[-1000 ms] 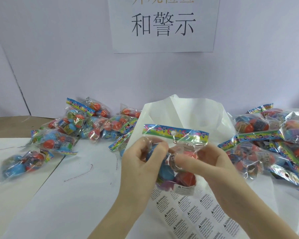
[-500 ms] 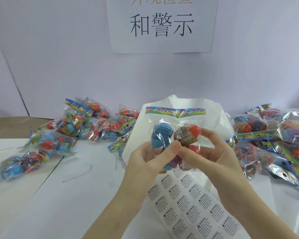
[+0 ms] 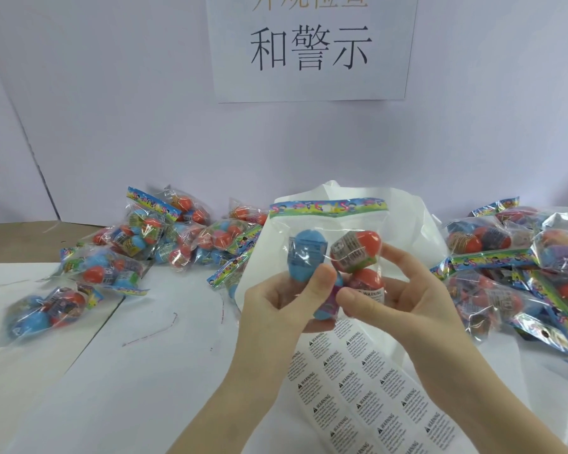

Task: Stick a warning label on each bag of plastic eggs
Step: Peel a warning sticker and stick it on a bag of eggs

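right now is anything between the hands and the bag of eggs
Nothing visible. Both the left hand and right hand already hold the bag of eggs up above the warning label sheet.

Both hands hold one clear bag of plastic eggs (image 3: 332,231) upright above the surface (image 3: 112,371). Left hand (image 3: 276,306) grips the lower left part, thumb pressed on the front below the blue egg (image 3: 305,255). Right hand (image 3: 404,296) grips from the right — thumb tip on a small white warning label (image 3: 371,294) on the bag's lower front, beside a red egg (image 3: 366,283). Bag's colourful header strip (image 3: 327,208) is on top. Sheet of warning labels (image 3: 368,385) lies flat below the hands. Pile of bagged eggs at left (image 3: 164,237), another pile at right (image 3: 518,257). Paper sign (image 3: 312,47) with Chinese characters on the wall behind.
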A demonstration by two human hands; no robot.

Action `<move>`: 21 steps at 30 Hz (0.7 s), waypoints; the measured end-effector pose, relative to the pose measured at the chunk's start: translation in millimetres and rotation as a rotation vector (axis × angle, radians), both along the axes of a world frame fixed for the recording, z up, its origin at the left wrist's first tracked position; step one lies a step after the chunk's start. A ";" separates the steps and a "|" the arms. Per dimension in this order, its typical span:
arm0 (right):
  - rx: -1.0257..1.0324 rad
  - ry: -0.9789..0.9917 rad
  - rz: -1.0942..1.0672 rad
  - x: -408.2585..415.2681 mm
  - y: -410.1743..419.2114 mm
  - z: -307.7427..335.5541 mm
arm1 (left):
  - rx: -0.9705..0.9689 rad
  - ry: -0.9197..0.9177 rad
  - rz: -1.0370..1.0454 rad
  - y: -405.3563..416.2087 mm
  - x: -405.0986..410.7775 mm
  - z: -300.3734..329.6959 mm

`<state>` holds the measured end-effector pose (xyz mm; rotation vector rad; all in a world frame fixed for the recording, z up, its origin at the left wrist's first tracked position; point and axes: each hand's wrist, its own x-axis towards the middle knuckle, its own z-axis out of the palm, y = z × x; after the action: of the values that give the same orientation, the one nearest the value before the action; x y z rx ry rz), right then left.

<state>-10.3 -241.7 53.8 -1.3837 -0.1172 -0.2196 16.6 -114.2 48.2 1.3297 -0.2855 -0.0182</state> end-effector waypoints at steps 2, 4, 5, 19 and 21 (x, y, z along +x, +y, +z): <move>-0.004 -0.001 -0.020 -0.2 -0.3 0.9 | 0.020 0.020 -0.013 0.8 0.9 -0.4; -0.005 -0.011 -0.049 0.7 -0.4 1.3 | 0.028 0.040 -0.013 1.1 1.6 -0.7; -0.010 -0.018 -0.060 1.1 0.1 2.0 | 0.030 0.046 -0.015 1.4 1.7 -0.9; -0.152 -0.048 0.021 -2.2 -1.3 0.4 | 0.043 0.093 -0.047 4.4 2.9 -1.6; -0.151 -0.002 0.044 -1.3 -3.8 -0.1 | 0.052 0.061 -0.052 4.4 2.4 -1.5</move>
<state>-11.7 -245.4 53.7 -1.5295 -0.1682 -0.1785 19.0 -109.8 46.6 1.3708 -0.2700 -0.1105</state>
